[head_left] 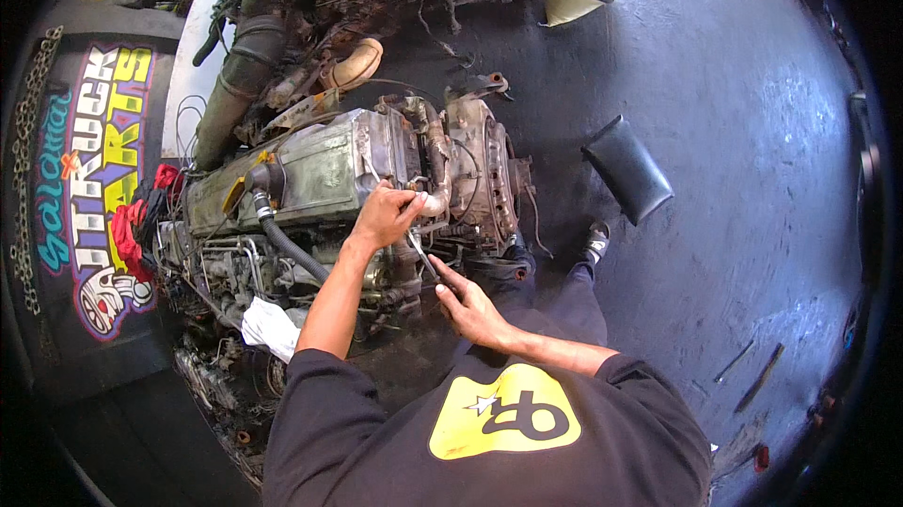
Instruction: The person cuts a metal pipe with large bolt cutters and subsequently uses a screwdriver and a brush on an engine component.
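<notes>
Item: grimy grey cast-metal engine block [320, 178], lying on the dark oily floor [734, 150].

Left hand [384, 215]: fingers closed around a dull curved metal pipe [435, 189] at the engine's end.

Right hand [473, 309]: closed on a slim steel wrench [423, 258] whose head points in beneath the pipe.

Step, as judged: loosening a pipe fastener; the next turn needs the pipe held steady.

Nearby: ribbed black rubber hose [287, 248], white rag [268, 326], red cloth [127, 229].

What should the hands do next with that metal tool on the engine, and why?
Probably turn the tool a little further. The left hand grips its upper end against the engine, beside the curved pipe, and the right hand steadies the lower end. Both hands are already set on it, so a short turn looks like the natural step.
</notes>
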